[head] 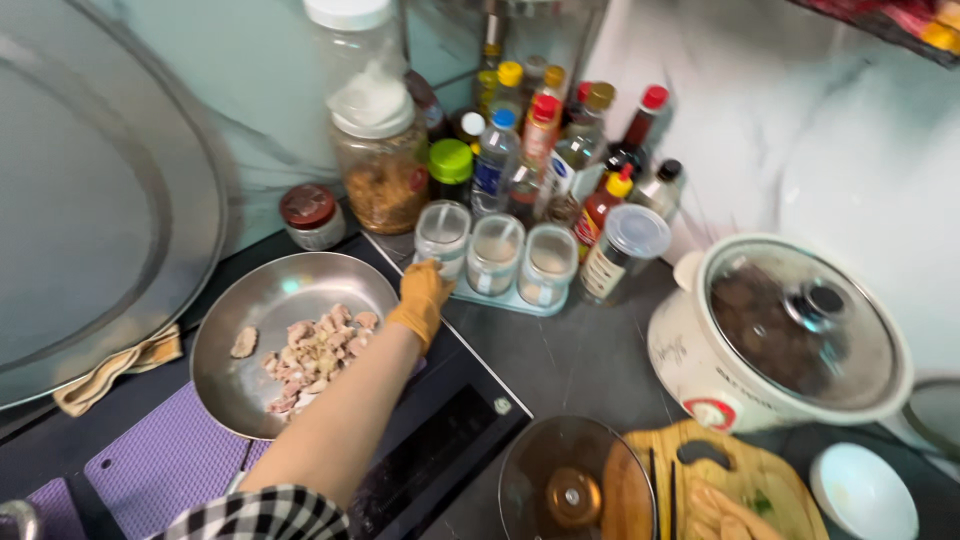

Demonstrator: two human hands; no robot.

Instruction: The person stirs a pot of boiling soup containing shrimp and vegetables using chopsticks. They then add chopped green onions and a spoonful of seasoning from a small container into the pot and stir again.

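From where I watched, one arm in a checked sleeve [262, 515] ran up from the bottom edge at about seven o'clock, its long axis pointing toward one o'clock. I could not tell for certain which arm it was; I took it for the left. The left hand [421, 298], in an orange glove, reached a small clear jar [442, 236] and its grip sat against the jar's lower front, fingers curled narrow around it, though I could not tell if it was truly closed on it. That jar stood upright, first of three alike in a pale tray [510, 298] whose long axis ran from ten o'clock to four o'clock across the dark tabletop [580, 360]. The second jar [494, 252] and third jar [548, 262] stood just beside it at three o'clock.

Under the forearm, at eight o'clock from the hand, a steel pan [250, 390] held pale meat pieces [315, 352] and rested on a black cooktop [440, 440]. Behind the tray, at twelve o'clock, bottles [540, 130] crowded together, with a big lidded jar [378, 160] to their left. A white cooker [770, 340] with a glass lid stood at three o'clock, and a wooden board [740, 480] lay near five o'clock. The other hand was out of sight.
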